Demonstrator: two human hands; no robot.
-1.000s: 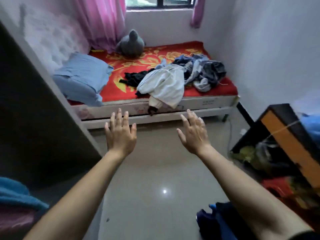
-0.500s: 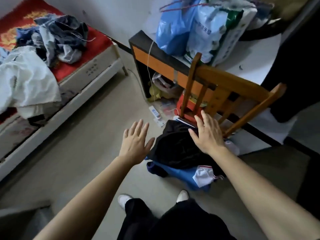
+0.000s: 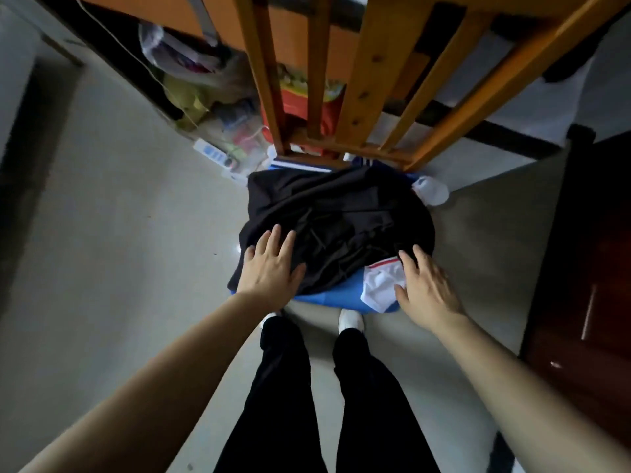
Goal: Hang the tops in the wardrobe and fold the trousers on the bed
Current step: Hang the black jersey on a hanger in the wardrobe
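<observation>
Head view, looking steeply down. Nearest the lens, my two bare forearms run up from the lower corners. Between them stand my black trouser legs point(image 3: 283, 404) and white shoes point(image 3: 350, 319), toes just short of the clothes heap.

My left hand point(image 3: 273, 271) lies flat on the near left edge of the black garment point(image 3: 341, 213). Its fingers point(image 3: 271, 240) are straight and spread, gripping nothing. My right hand point(image 3: 426, 288) lies likewise released at the near right edge, splayed across a white piece point(image 3: 377, 290) with a red stripe and onto the black cloth. Under both, a blue garment point(image 3: 324, 297) shows as a band along the near edge of the heap. What carries the heap is hidden by the cloth, and I cannot tell whether these are tops or trousers.

Grey floor point(image 3: 119, 250) lies open to the left of the heap and in a narrower strip to its right, where a dark wooden panel point(image 3: 587, 268) closes the side. A small white cloth point(image 3: 431, 193) rests at the heap's far right corner.

Directly beyond, the rails of a wooden chair point(image 3: 362, 80) rise over the heap's far edge. Left of the chair's foot a white power strip point(image 3: 213, 153) lies on the floor. It is beside bags point(image 3: 191, 76) stowed under the orange-fronted desk point(image 3: 297, 29), which spans the far edge.
</observation>
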